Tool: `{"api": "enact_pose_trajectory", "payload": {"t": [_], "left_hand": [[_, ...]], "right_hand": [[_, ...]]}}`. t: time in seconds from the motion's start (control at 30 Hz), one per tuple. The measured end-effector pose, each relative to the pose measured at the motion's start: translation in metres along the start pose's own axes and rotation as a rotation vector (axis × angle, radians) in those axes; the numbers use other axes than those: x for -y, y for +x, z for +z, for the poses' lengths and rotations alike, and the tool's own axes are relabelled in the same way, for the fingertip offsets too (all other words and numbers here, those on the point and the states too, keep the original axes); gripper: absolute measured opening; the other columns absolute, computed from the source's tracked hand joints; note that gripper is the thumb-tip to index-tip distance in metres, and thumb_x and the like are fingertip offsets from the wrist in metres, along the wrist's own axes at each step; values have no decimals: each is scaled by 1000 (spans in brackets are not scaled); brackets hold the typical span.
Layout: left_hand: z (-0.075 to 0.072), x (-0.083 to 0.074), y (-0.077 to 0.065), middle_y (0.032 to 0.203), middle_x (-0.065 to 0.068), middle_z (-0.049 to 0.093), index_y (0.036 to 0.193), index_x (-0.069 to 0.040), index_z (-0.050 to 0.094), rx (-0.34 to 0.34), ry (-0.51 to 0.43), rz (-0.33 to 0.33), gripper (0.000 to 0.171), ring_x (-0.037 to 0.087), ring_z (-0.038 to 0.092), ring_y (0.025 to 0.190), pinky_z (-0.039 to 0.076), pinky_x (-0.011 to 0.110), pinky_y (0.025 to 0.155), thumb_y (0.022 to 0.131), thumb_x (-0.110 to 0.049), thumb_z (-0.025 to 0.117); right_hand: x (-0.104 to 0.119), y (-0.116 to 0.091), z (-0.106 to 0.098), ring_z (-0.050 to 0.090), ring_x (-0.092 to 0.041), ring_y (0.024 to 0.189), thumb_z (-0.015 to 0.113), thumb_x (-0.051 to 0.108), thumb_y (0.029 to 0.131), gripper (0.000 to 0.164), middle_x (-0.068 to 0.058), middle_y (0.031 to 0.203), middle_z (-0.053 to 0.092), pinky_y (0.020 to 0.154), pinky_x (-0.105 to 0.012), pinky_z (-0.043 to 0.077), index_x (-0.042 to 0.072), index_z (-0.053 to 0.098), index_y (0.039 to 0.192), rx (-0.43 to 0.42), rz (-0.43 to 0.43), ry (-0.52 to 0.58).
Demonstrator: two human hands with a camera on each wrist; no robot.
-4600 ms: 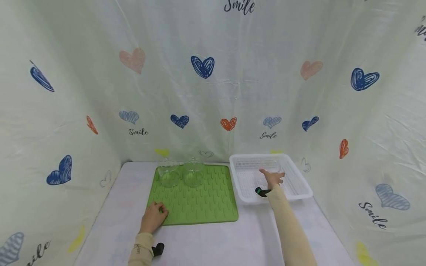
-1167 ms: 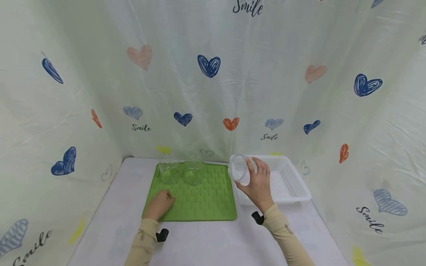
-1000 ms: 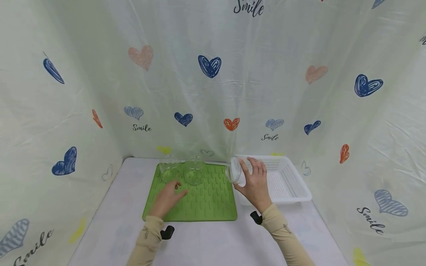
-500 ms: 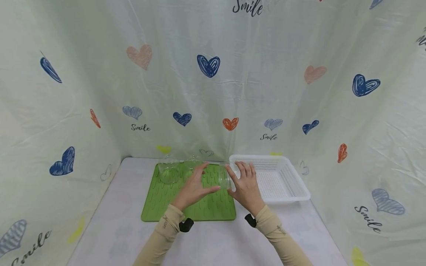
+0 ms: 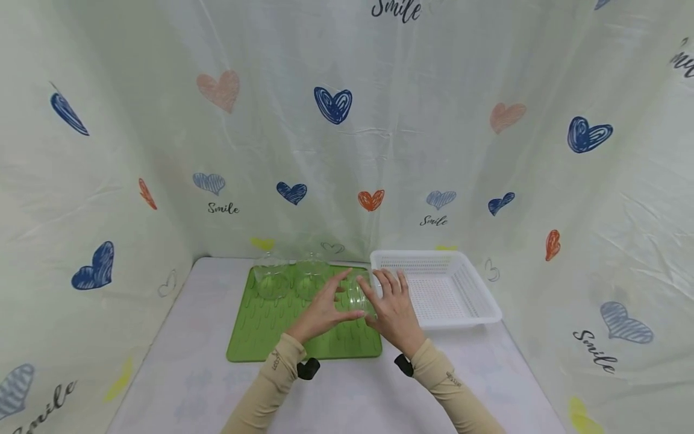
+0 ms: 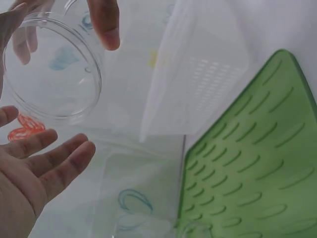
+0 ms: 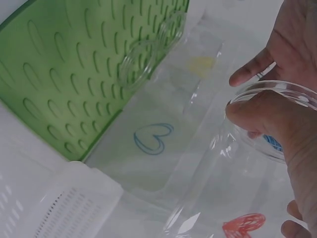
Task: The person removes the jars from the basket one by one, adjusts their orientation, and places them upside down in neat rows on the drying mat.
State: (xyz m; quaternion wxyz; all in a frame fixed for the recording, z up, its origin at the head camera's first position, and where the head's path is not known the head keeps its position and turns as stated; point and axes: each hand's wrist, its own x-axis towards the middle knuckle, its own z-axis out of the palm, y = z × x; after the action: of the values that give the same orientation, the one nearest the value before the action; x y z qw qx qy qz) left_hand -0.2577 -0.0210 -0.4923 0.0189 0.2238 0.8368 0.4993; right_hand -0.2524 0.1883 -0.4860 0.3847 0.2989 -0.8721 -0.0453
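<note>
A clear glass jar (image 5: pixel 355 295) with a ringed rim is held up over the right side of the green mat (image 5: pixel 271 337), lying on its side. My right hand (image 5: pixel 398 316) grips it, the thumb lapping over the edge in the right wrist view. My left hand (image 5: pixel 318 312) is spread at the jar's other end, thumb and fingers apart; in the left wrist view its fingers (image 6: pixel 64 163) are loosely extended close to the rim. Two more clear glass vessels (image 5: pixel 272 283) stand side by side on the mat's back left part.
A white perforated plastic basket (image 5: pixel 477 289) sits right of the mat, near the back of the white table (image 5: pixel 195 361). A curtain (image 5: pixel 347 157) printed with hearts surrounds the table at the back and sides.
My right hand has lifted the jar from the basket and brought it left over the mat. My left hand has risen from the mat's front left toward the jar, its fingers spreading.
</note>
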Motion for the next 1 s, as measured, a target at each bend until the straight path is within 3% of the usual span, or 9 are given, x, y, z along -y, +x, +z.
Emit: {"api": "enact_pose_trajectory", "payload": {"t": [0.2, 0.37, 0.63, 1.0], "left_hand": [[2, 2, 2, 153, 4, 32, 149, -48, 16, 24, -24, 14, 91, 36, 50, 128, 52, 52, 91, 78, -57, 72], [4, 3, 3, 152, 8, 34, 150, -44, 18, 31, -30, 38, 91, 35, 50, 127, 52, 52, 92, 78, -59, 71], [3, 2, 4, 150, 7, 37, 149, -47, 20, 24, -27, 47, 88, 33, 52, 126, 51, 50, 93, 79, -55, 72], [-1, 2, 5, 149, 10, 39, 152, -31, 26, -2, -46, 78, 87, 35, 54, 122, 51, 51, 93, 81, -46, 74]], "right_hand": [[2, -2, -2, 46, -39, 127, 92, 46, 50, 115, -21, 135, 49, 108, -63, 31, 23, 36, 148, 7, -8, 11], [2, -4, -4, 43, -38, 130, 92, 47, 52, 117, -20, 138, 47, 112, -62, 27, 23, 33, 150, 31, -1, 10], [2, -4, -5, 44, -39, 129, 92, 47, 52, 117, -21, 137, 48, 110, -63, 30, 22, 33, 150, 19, -3, 6], [2, -1, -8, 43, -38, 131, 90, 52, 55, 115, -20, 142, 45, 112, -62, 28, 23, 32, 151, 14, 6, 11]]}}
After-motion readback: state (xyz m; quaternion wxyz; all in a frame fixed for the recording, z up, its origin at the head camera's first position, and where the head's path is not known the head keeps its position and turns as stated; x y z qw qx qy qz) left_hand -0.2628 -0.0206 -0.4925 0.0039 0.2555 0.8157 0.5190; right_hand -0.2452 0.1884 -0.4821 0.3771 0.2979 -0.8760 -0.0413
